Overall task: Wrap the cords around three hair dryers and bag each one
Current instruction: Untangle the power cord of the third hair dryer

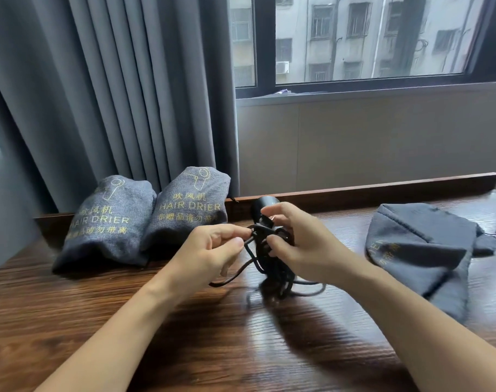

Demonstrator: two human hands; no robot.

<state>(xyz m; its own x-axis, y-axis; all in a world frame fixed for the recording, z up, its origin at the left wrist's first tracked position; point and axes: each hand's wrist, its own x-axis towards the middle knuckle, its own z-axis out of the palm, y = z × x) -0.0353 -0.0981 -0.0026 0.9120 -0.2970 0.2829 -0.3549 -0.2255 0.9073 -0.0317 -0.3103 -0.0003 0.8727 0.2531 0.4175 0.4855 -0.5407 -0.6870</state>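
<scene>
The hair dryer (265, 206) is held upright above the wooden table (99, 321), its long axis running from 6 to 12 o'clock and its round head pointing to 12. It is gripped by the right hand (303, 244), lying at 9 o'clock of that hand. The black cord (252, 254) is pinched by the left hand (210, 250) at 9 o'clock of the dryer.

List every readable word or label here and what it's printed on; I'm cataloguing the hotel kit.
"吹风机", "HAIR DRIER", "非赠品请勿带离": gold print on the middle filled bag.
"HAIR DRIER", with the same Chinese lines partly creased: leftmost filled bag.
"...IER" plus blurred characters: flat empty bag, not fully readable.
Black hair dryer: no legible marking.
</scene>
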